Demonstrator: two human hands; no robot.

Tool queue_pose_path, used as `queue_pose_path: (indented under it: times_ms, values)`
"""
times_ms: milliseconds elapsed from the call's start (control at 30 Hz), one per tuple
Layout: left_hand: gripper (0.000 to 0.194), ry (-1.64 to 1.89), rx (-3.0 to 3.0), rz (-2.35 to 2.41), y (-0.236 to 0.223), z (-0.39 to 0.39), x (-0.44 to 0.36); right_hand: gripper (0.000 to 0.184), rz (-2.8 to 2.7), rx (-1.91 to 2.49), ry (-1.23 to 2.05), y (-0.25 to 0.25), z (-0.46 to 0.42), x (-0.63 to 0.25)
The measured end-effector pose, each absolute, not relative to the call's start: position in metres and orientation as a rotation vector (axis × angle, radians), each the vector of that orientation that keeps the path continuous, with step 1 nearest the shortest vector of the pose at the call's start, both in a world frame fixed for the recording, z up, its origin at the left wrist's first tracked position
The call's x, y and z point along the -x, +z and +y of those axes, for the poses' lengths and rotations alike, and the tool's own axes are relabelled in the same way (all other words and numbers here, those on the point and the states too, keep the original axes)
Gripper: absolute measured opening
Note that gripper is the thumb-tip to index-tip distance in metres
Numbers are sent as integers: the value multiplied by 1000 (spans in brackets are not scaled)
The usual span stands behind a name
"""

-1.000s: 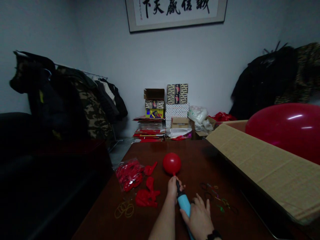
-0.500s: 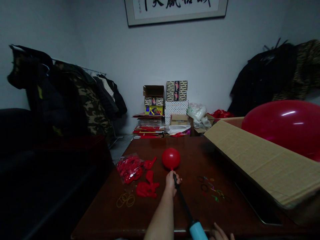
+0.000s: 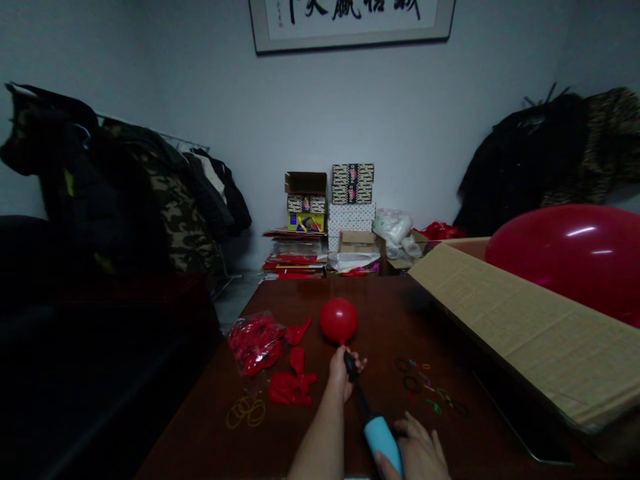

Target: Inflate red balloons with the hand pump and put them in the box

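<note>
A small round red balloon (image 3: 339, 321), partly inflated, sits at the front end of a hand balloon pump (image 3: 383, 441) with a blue barrel and black rod. My left hand (image 3: 343, 372) is closed round the black nozzle end where the balloon's neck meets it. Some of its fingers stick out on the right. At the bottom, my right hand (image 3: 419, 448) holds the blue barrel, its thumb on the near side and fingers along the right. Left of my left hand lie flat red balloons (image 3: 290, 387) and a clear bag of red balloons (image 3: 256, 341).
Tan rubber bands (image 3: 246, 412) lie on the brown table (image 3: 200, 433) at left, coloured bands (image 3: 427, 385) at right. An open cardboard box (image 3: 530, 327) holding a big red balloon (image 3: 575, 257) stands at right, beside a dark phone-like slab (image 3: 525, 420). Stacked boxes (image 3: 353, 200) stand behind.
The blue barrel and my right hand have moved forward and up, shortening the visible black rod. My left hand stays at the balloon's neck. The view has shifted slightly.
</note>
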State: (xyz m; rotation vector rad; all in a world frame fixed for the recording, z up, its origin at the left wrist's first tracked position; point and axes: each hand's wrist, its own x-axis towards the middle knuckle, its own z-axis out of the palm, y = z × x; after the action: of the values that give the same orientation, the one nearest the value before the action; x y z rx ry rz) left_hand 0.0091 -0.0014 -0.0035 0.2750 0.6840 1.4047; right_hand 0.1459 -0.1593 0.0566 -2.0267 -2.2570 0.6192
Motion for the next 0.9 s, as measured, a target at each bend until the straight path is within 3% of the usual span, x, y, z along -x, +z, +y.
queue_pose_path:
  times_ms: [400,700,833,900]
  values:
    - [20,1416,-250,656,-12,12,-8,46,-2073,1949,265,48,-96,-106]
    - [26,1428,-359,701,-10,8,-12,44,-2102,1991,164,48,-132,-111]
    - [24,1455,-363,705,-7,5,-13,42,-2186,2007,119,25,-159,-132]
    - [25,1452,-360,711,-6,4,-13,31,-2187,2017,95,6,-175,-145]
